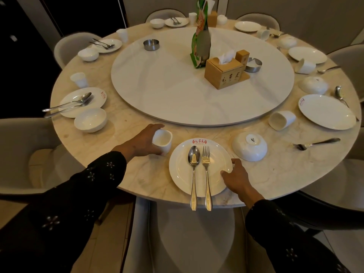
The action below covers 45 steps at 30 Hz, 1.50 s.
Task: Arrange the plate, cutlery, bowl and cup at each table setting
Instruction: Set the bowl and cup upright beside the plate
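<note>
A white plate (181,170) with a red logo lies at the near edge of the round marble table (137,174). A spoon (194,174) and a fork (206,174) lie side by side on it, handles over the table edge. My left hand (143,141) grips a white cup (162,140) upright just left of the plate. My right hand (237,178) holds the plate's right rim with thumb and fingers. An upside-down white bowl (249,146) sits right of the plate.
A white turntable (167,85) in the middle carries a tissue box (223,72), ashtrays and a green packet. On the left are settings with plate, cutlery, bowl and upright cup. On the right lie a tipped cup (281,120), a loose fork (315,143), plates and overturned bowls. Chairs ring the table.
</note>
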### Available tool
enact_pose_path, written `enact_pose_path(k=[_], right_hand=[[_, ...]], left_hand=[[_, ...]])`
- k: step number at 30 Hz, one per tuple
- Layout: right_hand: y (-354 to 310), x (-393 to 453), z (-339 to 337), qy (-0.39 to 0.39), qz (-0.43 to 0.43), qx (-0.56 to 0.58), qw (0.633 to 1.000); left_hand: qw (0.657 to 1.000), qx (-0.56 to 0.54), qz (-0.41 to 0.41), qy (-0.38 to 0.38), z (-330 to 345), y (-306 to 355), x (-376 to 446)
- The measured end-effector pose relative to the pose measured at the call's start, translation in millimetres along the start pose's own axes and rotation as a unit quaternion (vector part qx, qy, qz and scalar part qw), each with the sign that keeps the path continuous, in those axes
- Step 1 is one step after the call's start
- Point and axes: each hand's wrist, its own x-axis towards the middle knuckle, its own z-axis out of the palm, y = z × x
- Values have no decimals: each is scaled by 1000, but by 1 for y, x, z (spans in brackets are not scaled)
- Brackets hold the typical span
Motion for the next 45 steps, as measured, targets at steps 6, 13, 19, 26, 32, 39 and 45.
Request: enact_pose_path(k=[6,13,19,26,32,39,45], right_hand=[[14,-12,-12,28,-8,86,996],[48,3,-75,154,-37,112,981],[49,45,-121,123,-58,80,987],[23,86,-116,14,18,142,990],[21,93,-109,29,31,148,988],[14,93,-111,51,52,237,969],[5,87,-109,93,25,279,955]], left_hand=[[990,-42,86,103,15,74,-8],[991,-64,116,-2,99,169,26],[993,-116,0,-5,149,206,66],[990,-34,-140,-1,181,228,94],[975,-79,-200,55,198,245,89],[912,-321,-186,176,206,251,84],[879,-388,-99,258,211,258,67]])
